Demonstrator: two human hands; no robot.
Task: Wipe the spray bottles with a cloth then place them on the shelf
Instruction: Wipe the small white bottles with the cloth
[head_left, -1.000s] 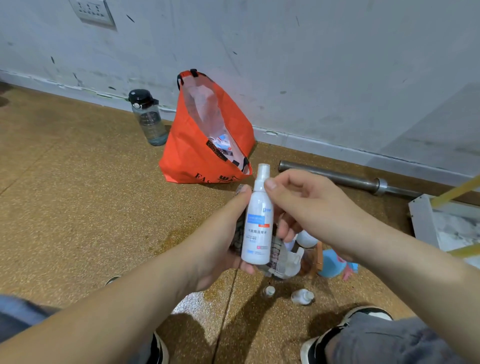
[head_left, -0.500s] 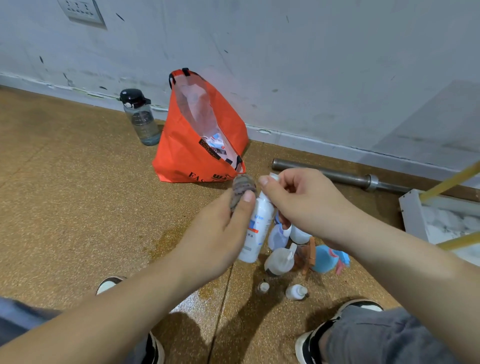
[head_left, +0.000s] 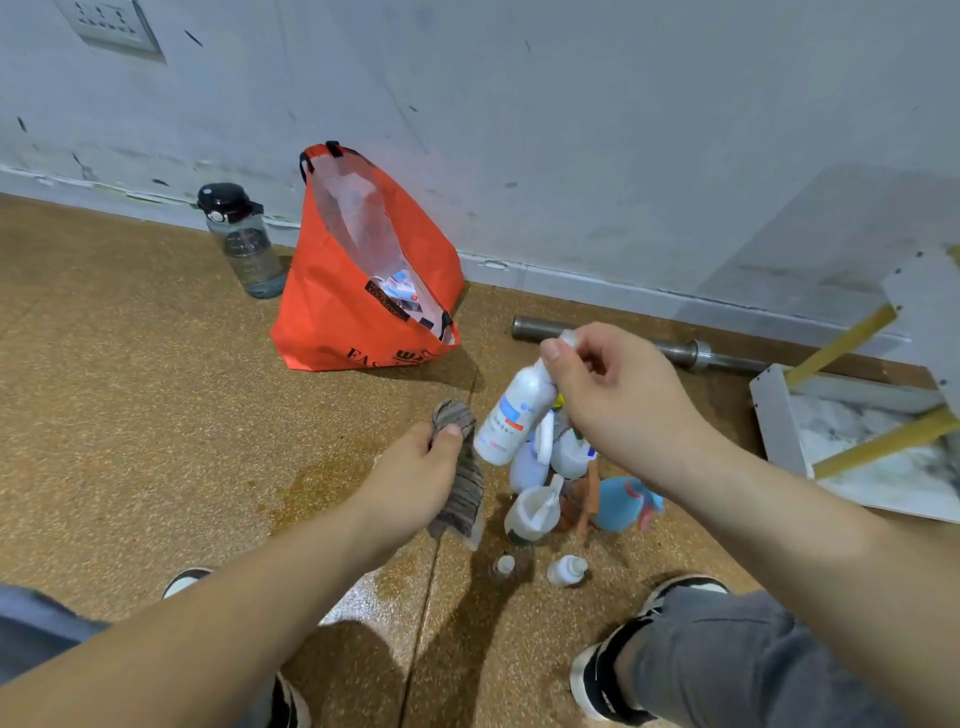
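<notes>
My right hand (head_left: 618, 400) pinches the top of a white spray bottle (head_left: 511, 415) with a blue and red label; the bottle hangs tilted above the floor. My left hand (head_left: 415, 478) grips a grey striped cloth (head_left: 462, 483) just left of the bottle, apart from it. Under the held bottle, several more bottles (head_left: 540, 509) stand and lie in a cluster on the floor, among them a blue one (head_left: 621, 501) and two small ones (head_left: 566, 569). The white shelf (head_left: 779, 415) with yellow bars sits at the right edge.
An orange bag (head_left: 353, 322) stands open against the grey wall, with a clear water bottle (head_left: 241, 244) to its left. A metal bar (head_left: 691, 353) lies along the wall base. My shoes (head_left: 597, 675) and knees frame the bottom of the view on the speckled brown floor.
My left hand with the cloth has come off the white bottle and dropped down to the left. My right hand keeps the bottle by its top, now tilted more.
</notes>
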